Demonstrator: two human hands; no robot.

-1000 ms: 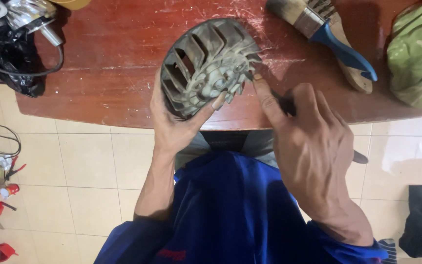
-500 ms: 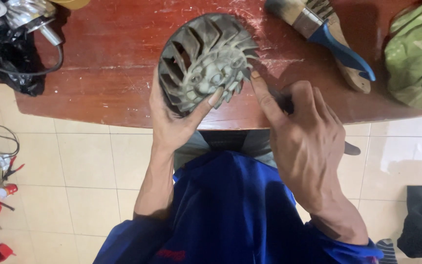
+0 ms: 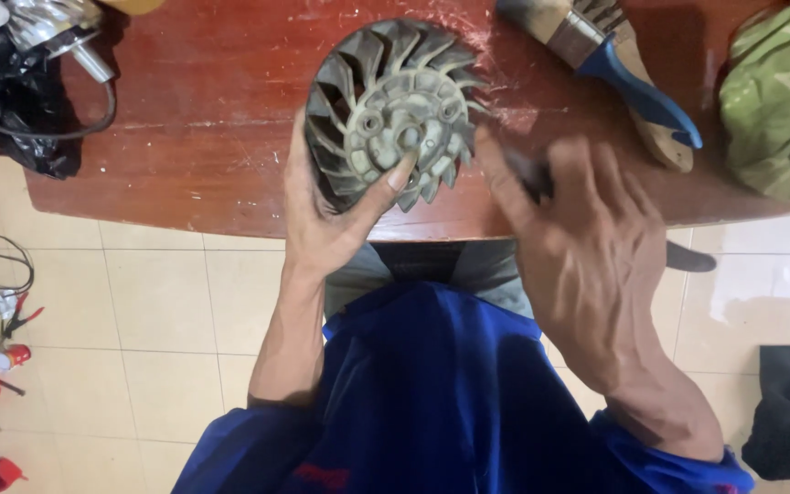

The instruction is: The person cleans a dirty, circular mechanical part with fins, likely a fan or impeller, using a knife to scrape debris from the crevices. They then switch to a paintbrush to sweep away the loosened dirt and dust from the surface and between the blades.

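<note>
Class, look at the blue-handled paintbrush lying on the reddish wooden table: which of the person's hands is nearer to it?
Right. The right hand sits just below the blue-handled paintbrush; the left hand is farther away, holding the grey finned fan wheel.

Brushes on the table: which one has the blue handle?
The upper paintbrush, lying across a plain wooden-handled brush at the table's right, clear of both hands.

Red-brown table [image 3: 185, 174], paintbrush [image 3: 628, 78], green cloth [image 3: 779, 110]

The right hand [image 3: 587, 265] is motion-blurred, hiding most of its dark tool [image 3: 688, 258]. At one o'clock, the paintbrush [image 3: 610, 59] bristles run off the top edge.
</note>
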